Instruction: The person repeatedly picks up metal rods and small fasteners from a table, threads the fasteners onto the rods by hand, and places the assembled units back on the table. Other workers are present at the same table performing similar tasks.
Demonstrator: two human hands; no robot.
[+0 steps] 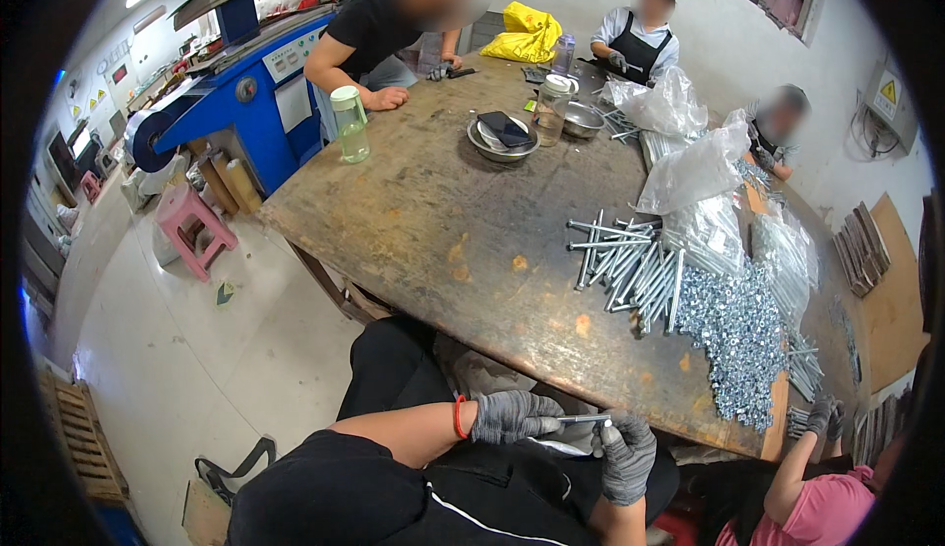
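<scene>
Over my lap, close to the table's near edge, my left hand (516, 416) in a grey knit glove grips a silver bolt (585, 418), held about level and pointing right. My right hand (628, 457), gloved too, is closed with thumb and fingers at the bolt's right end. Whether a nut sits between those fingers is too small to tell. Ahead of my hands on the table lie a heap of long silver bolts (630, 268) and, to its right, a large pile of small metal nuts (733, 344).
Clear plastic bags (694, 177) lie behind the bolts on the wooden table (423, 221). Metal bowls (502, 149), a phone (504, 128) and drink bottles (349, 123) stand farther back. Several people sit or lean around the table; one in a pink top (827, 507) works close at my right.
</scene>
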